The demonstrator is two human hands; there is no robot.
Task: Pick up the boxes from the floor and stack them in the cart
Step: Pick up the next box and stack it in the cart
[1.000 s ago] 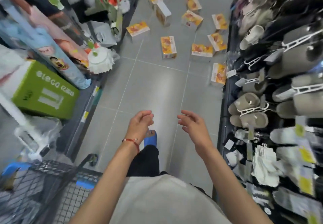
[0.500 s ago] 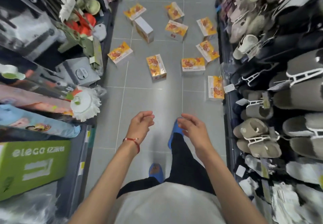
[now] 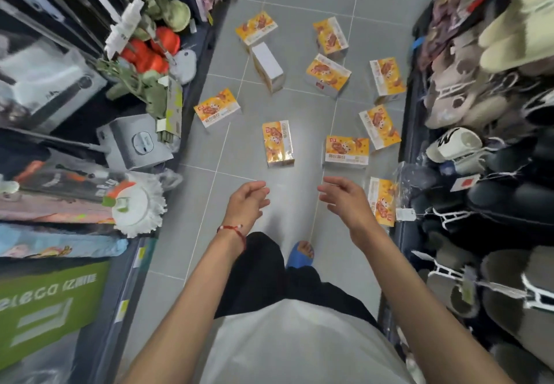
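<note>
We see both hands held out over the grey tiled floor (image 3: pixel 296 108) of a shop aisle. The left hand (image 3: pixel 247 200) has a slack grip, fingers loosely curled, holding nothing. A red string bracelet (image 3: pixel 232 229) sits on its wrist. The right hand (image 3: pixel 344 200) is the same: grip slack and empty, fingers half bent. The hands are apart and touch no box.

We count ten yellow-orange boxes (image 3: pixel 328 75), all lying scattered on the floor ahead. The nearest box (image 3: pixel 382 200) lies just beside the right hand in the view, at the foot of the slipper rack (image 3: pixel 455 105) on the right. The centre box (image 3: pixel 277 142) and the neighbour box (image 3: pixel 346 151) lie just beyond the fingertips. Further up is a white-sided box (image 3: pixel 267 66).

On the left shelving (image 3: pixel 132 278) we see a mop head (image 3: pixel 138 206) and a green carton (image 3: pixel 51 308). A blue slipper (image 3: pixel 299 256) shows on one foot below the hands.
</note>
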